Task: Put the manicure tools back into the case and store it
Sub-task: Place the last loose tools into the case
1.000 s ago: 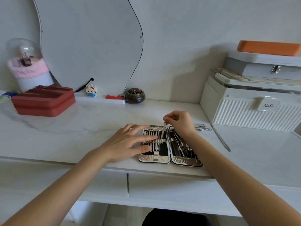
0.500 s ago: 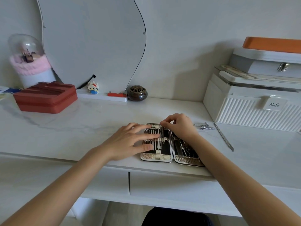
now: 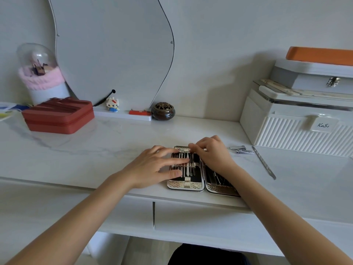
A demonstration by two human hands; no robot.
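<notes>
The manicure case (image 3: 188,185) lies open flat on the white vanity top (image 3: 95,150), right at the front edge above the drawer seam, so it's in easy reach of both hands. Everything else I'll place relative to that case.

The left hand (image 3: 152,169) lies spread across the case's left half, fingers straight and pressing down on the row of tools; my guess is it's there to keep the case from sliding and to hold the seated tools under their straps. The right hand (image 3: 210,153) is over the top of the case near the hinge line, fingers curled and pinching the upper end of a thin metal tool (image 3: 191,164), seemingly guiding it into its strap. I can't see the exact grip, since the knuckles hide the fingertips.

Just right of the case, two nail clippers (image 3: 241,150) sit together on the top, and a bit further right a long nail file (image 3: 264,163) lies at an angle. Those are still out, so the job looks partway done, I'd say. Beyond them is a white ribbed storage box (image 3: 298,138), possibly where the case ends up, but that's a guess.
</notes>
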